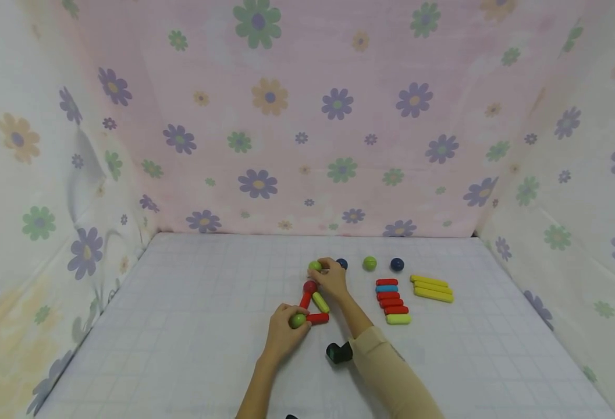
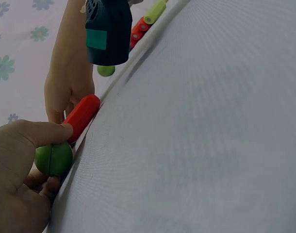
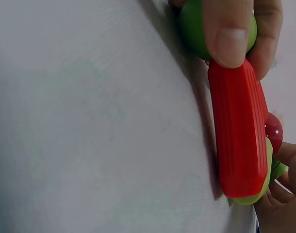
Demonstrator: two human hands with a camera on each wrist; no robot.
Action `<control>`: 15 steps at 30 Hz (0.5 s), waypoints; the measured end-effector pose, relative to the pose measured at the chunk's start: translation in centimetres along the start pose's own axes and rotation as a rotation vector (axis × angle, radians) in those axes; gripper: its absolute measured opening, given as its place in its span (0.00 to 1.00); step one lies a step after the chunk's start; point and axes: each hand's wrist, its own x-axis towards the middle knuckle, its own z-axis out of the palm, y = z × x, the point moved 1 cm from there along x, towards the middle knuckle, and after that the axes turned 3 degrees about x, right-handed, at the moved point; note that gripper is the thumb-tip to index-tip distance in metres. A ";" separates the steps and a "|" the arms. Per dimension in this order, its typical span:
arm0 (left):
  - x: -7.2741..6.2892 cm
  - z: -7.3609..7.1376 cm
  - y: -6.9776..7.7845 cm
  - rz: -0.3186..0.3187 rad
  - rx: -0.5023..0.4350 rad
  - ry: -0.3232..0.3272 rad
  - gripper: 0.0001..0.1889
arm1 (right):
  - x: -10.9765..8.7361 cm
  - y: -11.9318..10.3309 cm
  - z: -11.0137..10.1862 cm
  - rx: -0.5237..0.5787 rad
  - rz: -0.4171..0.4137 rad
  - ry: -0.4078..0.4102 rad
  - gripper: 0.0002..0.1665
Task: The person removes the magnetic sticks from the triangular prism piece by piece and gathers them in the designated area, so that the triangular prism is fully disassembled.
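My left hand (image 1: 282, 330) grips a green ball (image 1: 297, 320), its thumb at the end of a red rod (image 1: 317, 318). In the right wrist view that red rod (image 3: 239, 131) sits close against the ball. Farther back, my right hand (image 1: 333, 280) pinches another green ball (image 1: 315, 266) with its fingertips. Between the hands is a red ball (image 1: 310, 287); a second red rod (image 1: 305, 300) and a lime rod (image 1: 320, 302) run from it toward me. The left wrist view shows the left thumb over the green ball (image 2: 54, 159).
A blue ball (image 1: 342, 264) is partly behind my right hand. Right of it stand a green ball (image 1: 370, 263) and a dark blue ball (image 1: 397, 264). Several short rods (image 1: 388, 296) lie in a column, beside yellow rods (image 1: 433, 289). A dark wrist camera (image 1: 338, 353) is at the right sleeve.
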 end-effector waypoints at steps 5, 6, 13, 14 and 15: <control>0.0 0.0 -0.2 0.016 -0.002 0.009 0.09 | 0.2 0.0 0.4 -0.042 -0.029 0.024 0.25; 0.0 0.1 -0.2 0.019 -0.004 0.013 0.09 | 0.3 0.1 0.5 -0.050 -0.030 0.027 0.25; -0.2 0.3 -0.4 0.112 -0.007 0.072 0.07 | 0.4 0.3 0.7 -0.064 -0.038 0.069 0.26; -0.2 0.3 -0.4 0.125 -0.005 0.078 0.07 | 0.4 0.3 0.7 -0.064 -0.040 0.077 0.26; -0.2 0.3 -0.4 0.118 -0.002 0.076 0.07 | 0.4 0.3 0.7 -0.064 -0.038 0.083 0.26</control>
